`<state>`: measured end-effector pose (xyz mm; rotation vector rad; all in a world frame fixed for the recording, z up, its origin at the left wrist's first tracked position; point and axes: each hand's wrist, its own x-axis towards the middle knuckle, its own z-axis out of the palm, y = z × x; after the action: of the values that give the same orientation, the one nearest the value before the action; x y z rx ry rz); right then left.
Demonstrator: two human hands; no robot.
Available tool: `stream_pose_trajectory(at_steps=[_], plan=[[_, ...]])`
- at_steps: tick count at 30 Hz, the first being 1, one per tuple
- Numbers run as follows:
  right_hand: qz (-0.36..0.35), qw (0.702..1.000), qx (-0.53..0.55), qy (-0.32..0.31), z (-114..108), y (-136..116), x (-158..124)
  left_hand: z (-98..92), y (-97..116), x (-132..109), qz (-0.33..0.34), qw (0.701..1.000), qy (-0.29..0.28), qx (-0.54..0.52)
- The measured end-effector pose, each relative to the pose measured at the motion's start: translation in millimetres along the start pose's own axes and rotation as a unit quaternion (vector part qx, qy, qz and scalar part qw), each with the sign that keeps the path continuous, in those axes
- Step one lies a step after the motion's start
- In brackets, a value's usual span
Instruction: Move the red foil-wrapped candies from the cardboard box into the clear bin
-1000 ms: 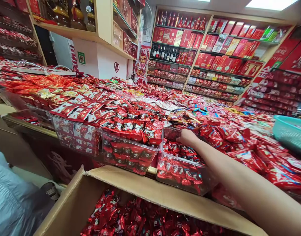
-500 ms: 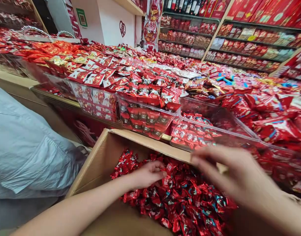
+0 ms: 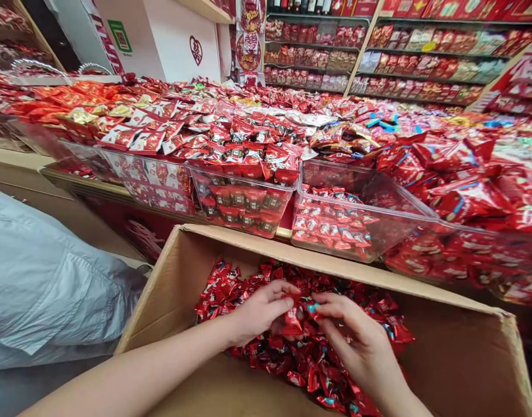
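Note:
Inside a cardboard box (image 3: 457,347) lies a heap of red-wrapped candies (image 3: 327,376), some with blue patches. My left hand (image 3: 261,313) is over the heap, its thumb and fingers closed on a red wrapped candy (image 3: 292,322). Close beside it on the right, my right hand (image 3: 357,336) has its fingertips closed at another wrapped candy (image 3: 312,307) with a blue patch. How many pieces each hand holds is partly hidden by the fingers.
Beyond the box stands a display of clear plastic bins; one bin (image 3: 361,223) is filled low, while a neighbouring bin (image 3: 240,202) is heaped. At left is a person's grey-blue clothing (image 3: 44,284). Shelves (image 3: 318,46) with packed goods line the back.
My right hand has come down and left from above the box's right side to the candies beside my left hand. The left hand stays nearly in place. The view has shifted slightly.

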<state>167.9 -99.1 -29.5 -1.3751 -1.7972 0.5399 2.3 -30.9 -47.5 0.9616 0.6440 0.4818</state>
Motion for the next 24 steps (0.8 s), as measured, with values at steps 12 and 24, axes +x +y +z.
stream_pose_trajectory(at_steps=[12,24], plan=[[0.196,0.941,0.273,0.029,25.0,-2.0,-5.0,0.0,-3.9,-1.2,-0.029,0.997,0.071,0.014],[0.022,0.997,-0.004,0.079,-12.0,-15.3,11.2,-2.7,-4.6,-3.2,-0.049,0.998,0.049,-0.010]])
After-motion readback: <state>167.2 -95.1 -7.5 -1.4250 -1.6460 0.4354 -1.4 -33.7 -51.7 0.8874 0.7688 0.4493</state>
